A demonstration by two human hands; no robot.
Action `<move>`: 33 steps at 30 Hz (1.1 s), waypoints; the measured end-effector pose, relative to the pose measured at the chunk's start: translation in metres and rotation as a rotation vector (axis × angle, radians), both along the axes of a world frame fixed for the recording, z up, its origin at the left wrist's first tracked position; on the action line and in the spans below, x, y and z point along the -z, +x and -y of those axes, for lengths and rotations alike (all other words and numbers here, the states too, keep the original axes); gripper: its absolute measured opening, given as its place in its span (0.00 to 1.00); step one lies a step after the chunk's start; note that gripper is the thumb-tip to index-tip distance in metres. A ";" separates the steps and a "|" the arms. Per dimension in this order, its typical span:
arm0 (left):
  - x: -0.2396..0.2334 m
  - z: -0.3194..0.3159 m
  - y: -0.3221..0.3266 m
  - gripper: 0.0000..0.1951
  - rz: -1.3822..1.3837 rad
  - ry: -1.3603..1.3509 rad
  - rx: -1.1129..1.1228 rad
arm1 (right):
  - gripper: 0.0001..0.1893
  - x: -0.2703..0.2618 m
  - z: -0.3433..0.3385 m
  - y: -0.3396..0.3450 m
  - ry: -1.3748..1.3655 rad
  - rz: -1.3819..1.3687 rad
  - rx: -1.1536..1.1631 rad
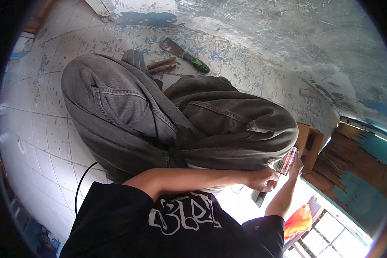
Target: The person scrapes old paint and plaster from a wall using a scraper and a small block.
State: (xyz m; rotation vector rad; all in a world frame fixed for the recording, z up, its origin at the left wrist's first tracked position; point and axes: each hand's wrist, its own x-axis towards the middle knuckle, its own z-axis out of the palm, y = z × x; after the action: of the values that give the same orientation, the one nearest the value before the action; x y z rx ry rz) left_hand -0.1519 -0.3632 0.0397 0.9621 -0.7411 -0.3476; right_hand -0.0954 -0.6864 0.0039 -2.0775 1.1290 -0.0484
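Both my arms reach to the right, beside my bent knee in grey trousers. My right hand (296, 166) holds a clear flat case of coloured sticks (285, 162), perhaps pens or pencils. Close to the case's lower end is my left hand (265, 180), its fingers curled; whether something is between them cannot be told in the glare. Beyond my legs, a putty knife with a green and black handle (187, 57) lies on the tiled floor (56, 129). A brown rolled or folded piece (162, 65) lies between the knife and my foot.
Paint flakes litter the floor along a worn, peeling wall (277, 35). An open cardboard box (316, 142) with a dark item stands past my right knee, near a splintered wooden panel (345, 154). Orange cloth (298, 221) hangs by a barred window. A black cable (79, 187) curves at left.
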 end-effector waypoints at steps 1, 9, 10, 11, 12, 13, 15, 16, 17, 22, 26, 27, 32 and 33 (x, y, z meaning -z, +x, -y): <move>0.000 0.000 0.000 0.06 -0.001 0.000 -0.001 | 0.18 0.000 -0.002 0.002 -0.010 -0.029 0.020; 0.005 0.007 -0.003 0.07 0.000 -0.032 -0.073 | 0.19 0.003 -0.015 0.015 0.019 -0.062 0.058; 0.006 0.008 -0.003 0.07 0.001 -0.034 -0.071 | 0.19 0.001 -0.013 0.014 0.021 -0.066 0.028; 0.006 0.008 -0.004 0.07 0.001 -0.049 -0.080 | 0.19 0.002 -0.011 0.014 0.019 -0.064 0.030; 0.005 0.009 -0.004 0.07 0.001 -0.066 -0.089 | 0.19 0.003 -0.009 0.014 -0.012 -0.067 0.013; 0.004 0.009 -0.004 0.07 0.001 -0.070 -0.086 | 0.19 0.003 -0.007 0.014 -0.042 -0.069 -0.004; 0.004 0.008 -0.004 0.07 -0.019 -0.061 -0.083 | 0.19 0.002 -0.008 0.016 -0.049 -0.077 -0.006; 0.004 0.007 -0.004 0.07 -0.022 -0.062 -0.082 | 0.19 0.002 -0.009 0.016 -0.052 -0.086 -0.011; 0.004 0.005 -0.003 0.06 -0.007 -0.024 -0.051 | 0.19 0.003 -0.009 0.016 -0.053 -0.088 -0.011; 0.004 0.004 -0.001 0.06 -0.006 0.004 -0.005 | 0.19 0.012 -0.005 0.024 -0.100 -0.098 -0.025; 0.000 0.001 0.000 0.06 0.010 0.008 -0.020 | 0.19 0.033 0.024 0.030 -0.187 -0.162 -0.130; 0.000 0.001 0.000 0.06 0.015 0.015 -0.027 | 0.19 0.039 0.035 0.031 -0.184 -0.165 -0.130; -0.007 0.007 -0.004 0.06 0.015 -0.027 0.019 | 0.22 0.042 0.091 0.011 -0.310 -0.087 -0.428; -0.005 0.008 -0.004 0.06 0.015 -0.022 0.020 | 0.22 0.042 0.085 0.011 -0.318 -0.041 -0.494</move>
State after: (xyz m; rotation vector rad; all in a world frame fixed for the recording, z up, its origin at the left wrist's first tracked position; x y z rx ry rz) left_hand -0.1558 -0.3712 0.0450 0.9381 -0.7667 -0.3493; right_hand -0.0843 -0.7716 -0.0383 -2.5998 0.6321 0.0585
